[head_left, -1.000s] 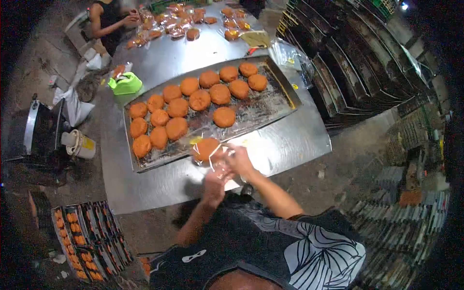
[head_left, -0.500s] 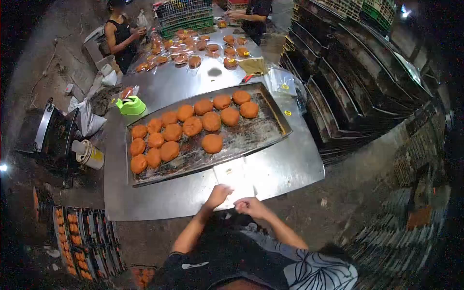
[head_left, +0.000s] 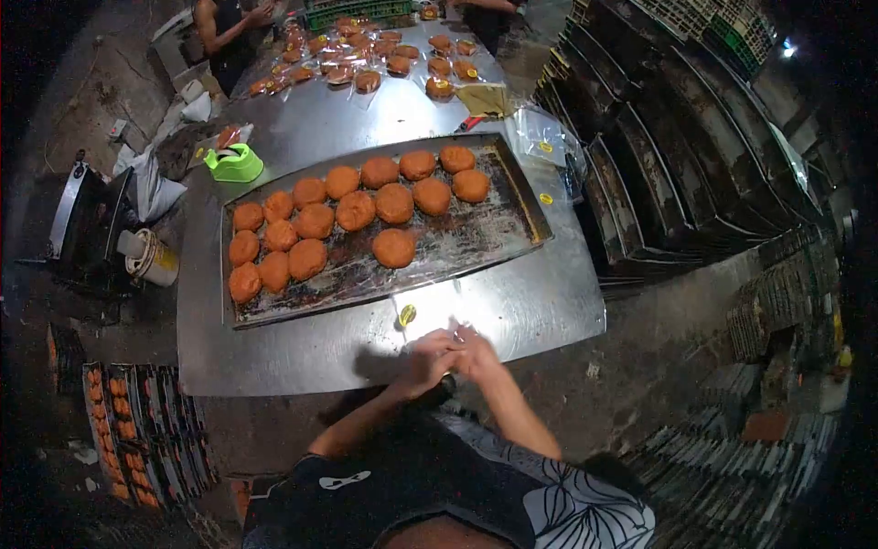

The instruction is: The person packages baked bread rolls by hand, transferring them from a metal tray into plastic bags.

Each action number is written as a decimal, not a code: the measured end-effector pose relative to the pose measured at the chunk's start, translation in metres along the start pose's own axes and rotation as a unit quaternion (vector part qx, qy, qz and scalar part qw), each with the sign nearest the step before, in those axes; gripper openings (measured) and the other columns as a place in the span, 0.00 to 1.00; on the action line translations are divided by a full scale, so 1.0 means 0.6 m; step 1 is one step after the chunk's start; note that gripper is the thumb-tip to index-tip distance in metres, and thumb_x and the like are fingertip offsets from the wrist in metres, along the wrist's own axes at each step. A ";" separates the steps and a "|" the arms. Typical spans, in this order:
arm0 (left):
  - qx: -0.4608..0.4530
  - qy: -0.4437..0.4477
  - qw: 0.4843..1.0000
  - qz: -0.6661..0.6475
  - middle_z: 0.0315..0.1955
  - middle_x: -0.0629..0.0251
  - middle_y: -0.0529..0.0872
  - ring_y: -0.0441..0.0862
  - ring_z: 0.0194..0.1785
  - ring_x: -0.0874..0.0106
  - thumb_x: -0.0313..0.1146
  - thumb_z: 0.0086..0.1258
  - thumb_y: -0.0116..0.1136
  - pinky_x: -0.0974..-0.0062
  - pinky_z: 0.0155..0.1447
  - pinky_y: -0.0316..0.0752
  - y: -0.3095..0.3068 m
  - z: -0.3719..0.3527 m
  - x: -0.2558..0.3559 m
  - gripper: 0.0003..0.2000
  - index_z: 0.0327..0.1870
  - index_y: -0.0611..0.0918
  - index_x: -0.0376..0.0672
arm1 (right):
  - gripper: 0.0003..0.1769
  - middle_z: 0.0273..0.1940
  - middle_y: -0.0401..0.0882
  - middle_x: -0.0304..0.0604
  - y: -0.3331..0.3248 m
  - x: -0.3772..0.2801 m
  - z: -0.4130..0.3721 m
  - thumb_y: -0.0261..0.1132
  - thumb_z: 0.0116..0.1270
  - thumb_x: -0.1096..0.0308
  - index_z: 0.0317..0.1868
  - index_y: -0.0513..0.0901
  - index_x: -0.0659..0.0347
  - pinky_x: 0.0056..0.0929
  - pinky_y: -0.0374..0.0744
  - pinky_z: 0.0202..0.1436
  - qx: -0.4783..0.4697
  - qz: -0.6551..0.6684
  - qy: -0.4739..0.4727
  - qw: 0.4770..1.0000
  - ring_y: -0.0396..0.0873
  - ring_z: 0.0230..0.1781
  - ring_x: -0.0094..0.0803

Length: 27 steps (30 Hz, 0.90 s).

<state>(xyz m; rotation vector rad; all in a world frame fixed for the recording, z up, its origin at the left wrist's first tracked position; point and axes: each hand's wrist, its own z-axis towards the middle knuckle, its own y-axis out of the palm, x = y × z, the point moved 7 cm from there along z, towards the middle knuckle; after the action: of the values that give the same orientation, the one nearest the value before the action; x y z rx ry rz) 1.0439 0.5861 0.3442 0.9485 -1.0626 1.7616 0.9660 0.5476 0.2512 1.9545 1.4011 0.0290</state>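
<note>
My left hand (head_left: 430, 362) and my right hand (head_left: 474, 355) meet at the near edge of the metal table, fingers bent and pressed together. Whatever they pinch is too small and blurred to make out. Just beyond them lies a yellow round label (head_left: 407, 316), apparently on a clear plastic bag whose edges are lost in the glare. Farther off, a dark baking tray (head_left: 457, 252) carries several round brown buns (head_left: 394, 203). One bun (head_left: 393, 248) sits apart in front of the rows.
Bagged buns (head_left: 368, 81) cover the table's far end, where two people stand. A green tape dispenser (head_left: 234, 163) stands left of the tray. Clear bags (head_left: 541, 137) lie to its right, beside stacked dark trays (head_left: 677, 156). A white bucket (head_left: 154, 258) is at left.
My hands, apart before, have come together at the table edge. A yellow label now shows on the table beyond them. The whole view has shifted slightly.
</note>
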 end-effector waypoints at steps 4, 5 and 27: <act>0.252 -0.210 0.897 -0.297 0.38 0.54 0.77 0.75 0.41 0.68 0.27 0.54 0.56 0.79 0.44 0.70 -0.087 -0.017 -0.117 0.14 0.43 0.74 0.40 | 0.26 0.51 0.69 0.47 0.202 -0.042 -0.027 0.38 0.68 0.50 0.54 0.63 0.64 0.26 0.73 0.47 -0.252 0.131 -0.167 0.944 0.73 0.46 0.34; 0.210 -0.179 0.854 -0.440 0.38 0.57 0.76 0.74 0.42 0.70 0.28 0.59 0.51 0.78 0.46 0.70 -0.111 -0.010 -0.145 0.12 0.44 0.72 0.37 | 0.25 0.51 0.69 0.48 0.183 0.043 0.050 0.41 0.67 0.52 0.54 0.63 0.64 0.28 0.73 0.46 -0.302 0.161 -0.011 0.940 0.73 0.45 0.35; 0.222 -0.127 0.752 -0.607 0.45 0.57 0.73 0.72 0.48 0.65 0.46 0.62 0.40 0.69 0.51 0.69 -0.280 0.021 -0.113 0.23 0.51 0.66 0.36 | 0.55 0.49 0.71 0.50 0.370 0.062 -0.086 0.69 0.39 0.70 0.63 0.43 0.69 0.32 0.70 0.49 -0.129 -0.649 -0.585 0.470 0.70 0.46 0.46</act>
<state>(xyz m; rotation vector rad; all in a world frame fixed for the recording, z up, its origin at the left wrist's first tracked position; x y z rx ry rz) 1.2248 0.6025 0.3343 1.6777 0.0302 0.7356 1.1415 0.5732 0.3996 -0.0852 1.2449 -1.3985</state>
